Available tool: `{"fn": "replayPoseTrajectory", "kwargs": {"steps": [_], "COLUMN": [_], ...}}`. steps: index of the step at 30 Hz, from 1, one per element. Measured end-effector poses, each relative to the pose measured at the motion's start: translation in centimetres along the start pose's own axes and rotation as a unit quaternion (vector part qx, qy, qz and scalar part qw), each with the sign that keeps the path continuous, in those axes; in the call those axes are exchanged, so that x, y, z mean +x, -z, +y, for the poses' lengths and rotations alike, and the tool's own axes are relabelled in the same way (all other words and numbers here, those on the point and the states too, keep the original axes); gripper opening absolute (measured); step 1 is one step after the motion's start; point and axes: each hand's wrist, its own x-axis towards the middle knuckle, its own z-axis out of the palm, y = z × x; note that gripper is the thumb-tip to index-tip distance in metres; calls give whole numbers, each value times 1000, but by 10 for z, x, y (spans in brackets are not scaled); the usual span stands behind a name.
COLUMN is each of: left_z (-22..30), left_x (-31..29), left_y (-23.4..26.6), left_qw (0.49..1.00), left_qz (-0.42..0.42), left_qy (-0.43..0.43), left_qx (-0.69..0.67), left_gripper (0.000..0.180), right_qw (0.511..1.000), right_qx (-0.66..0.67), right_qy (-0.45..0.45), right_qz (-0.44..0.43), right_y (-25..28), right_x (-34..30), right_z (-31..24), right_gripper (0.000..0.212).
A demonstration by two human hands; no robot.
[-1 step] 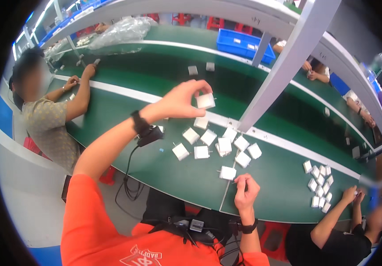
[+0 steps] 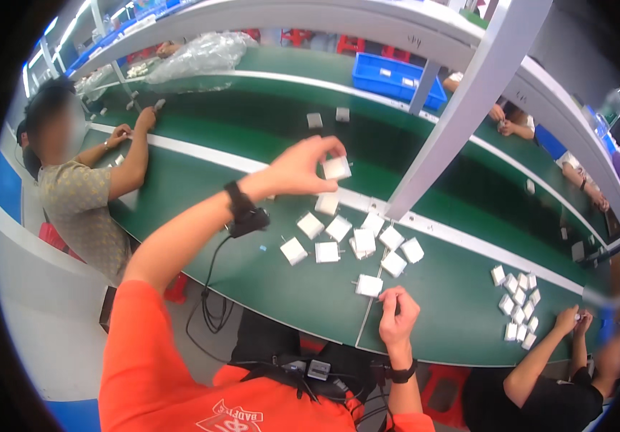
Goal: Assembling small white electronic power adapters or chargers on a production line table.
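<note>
My left hand (image 2: 301,167) reaches over the pale rail and grips a small white block-shaped part (image 2: 336,168) between thumb and fingers. A short pin juts from that part's side. Low at the front of the green bench, my right hand (image 2: 399,317) is closed with its fingertips pinched; whatever is in them is too small to make out. Just beyond those fingertips lies a white block with a pin (image 2: 369,285). Several similar white blocks (image 2: 338,226) lie loosely grouped between my two hands, a couple of them overlapping.
A slanted grey post (image 2: 461,115) rises from the rail (image 2: 461,237). Two white blocks (image 2: 314,120) lie on the dark green strip beyond it. At right, a co-worker's hands (image 2: 575,318) work beside another block cluster (image 2: 518,299). Further back are a blue bin (image 2: 364,72) and clear plastic (image 2: 202,61).
</note>
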Motion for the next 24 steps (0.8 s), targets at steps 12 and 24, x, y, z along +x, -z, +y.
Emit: {"fn": "replayPoseTrajectory", "kwargs": {"steps": [12, 24], "left_z": [-82, -135], "left_x": [24, 14], "left_y": [-84, -56], "left_qw": [987, 997], "left_qz": [143, -1], "left_qy": [49, 1], "left_qx": [62, 73], "left_gripper": [43, 92], "right_qw": [998, 996], "right_qx": [-32, -34], "right_qy": [-25, -53], "right_qz": [-39, -55], "right_y": [1, -1], "right_x": [2, 4], "right_z": [-3, -6], "right_gripper": [16, 16]}}
